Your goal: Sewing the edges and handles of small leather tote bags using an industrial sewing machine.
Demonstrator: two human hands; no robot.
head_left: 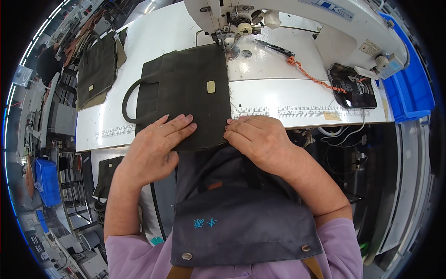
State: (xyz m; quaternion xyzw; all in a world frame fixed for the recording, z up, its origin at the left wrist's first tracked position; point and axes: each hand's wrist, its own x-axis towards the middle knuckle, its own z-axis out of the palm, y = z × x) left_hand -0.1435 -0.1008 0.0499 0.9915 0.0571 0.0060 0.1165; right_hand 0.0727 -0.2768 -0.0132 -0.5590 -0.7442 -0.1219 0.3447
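A dark olive fabric bag with a loop handle at its left side lies flat on the white sewing table. Its far right corner reaches the needle area of a white sewing machine. A small pale label sits on the cloth. My left hand rests flat on the near left part of the bag, fingers stretched out. At the near right edge, my right hand has its fingers bent together and pinches the cloth; the thumb is partly hidden.
A similar dark bag lies at the table's far left, and another dark piece is lower left. Thread snips with an orange cord, a phone and a blue bin are on the right. Rulers mark the table's front edge.
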